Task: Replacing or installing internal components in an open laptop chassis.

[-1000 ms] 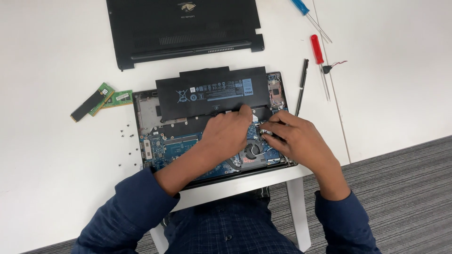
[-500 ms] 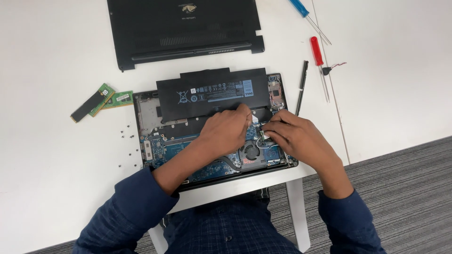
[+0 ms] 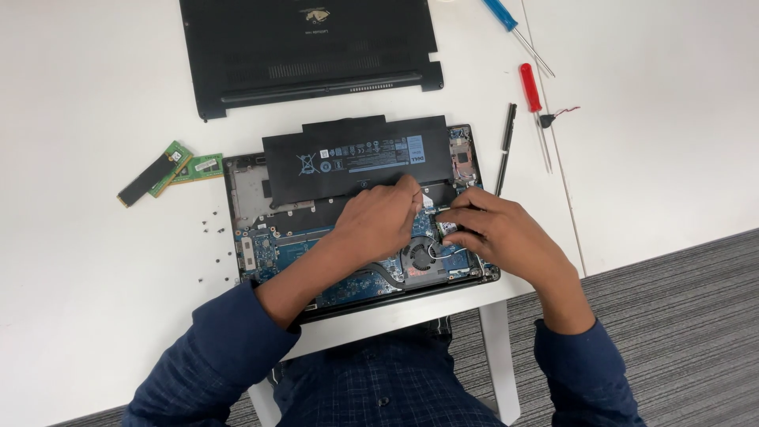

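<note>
I am leaning both forearms in over the near edge of the white table (image 3: 95,316), dark blue sleeves pushed back from the wrists. My left hand (image 3: 379,224) is lying palm down on the opened laptop (image 3: 253,237), fingers curled and fingertips pressing at the near edge of the black battery (image 3: 356,158). My right hand (image 3: 494,229) is angling in from the right, fingers bent, pinching a small part on the board just beside the fan (image 3: 423,257); I cannot tell what it is. Farther right, a black pry tool (image 3: 506,146) and a red screwdriver (image 3: 531,91) are lying. Farthest off, the removed black cover (image 3: 316,47) is resting.
</note>
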